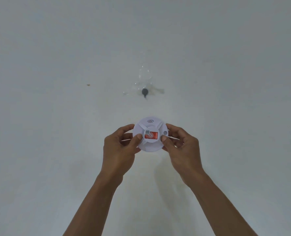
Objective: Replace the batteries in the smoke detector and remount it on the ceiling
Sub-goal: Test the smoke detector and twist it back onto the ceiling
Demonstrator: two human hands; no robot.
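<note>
Gripping smoke detector by opposite rims | left hand, right hand, fingers clamped | raised against ceiling, probably for twist-mounting.

Bare ceiling all around, only a dark stub ahead.

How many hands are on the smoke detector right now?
2. The left hand grips the left rim of the smoke detector, thumb on its face; the right hand grips the right rim the same way. Fingers behind the detector are hidden.
</note>
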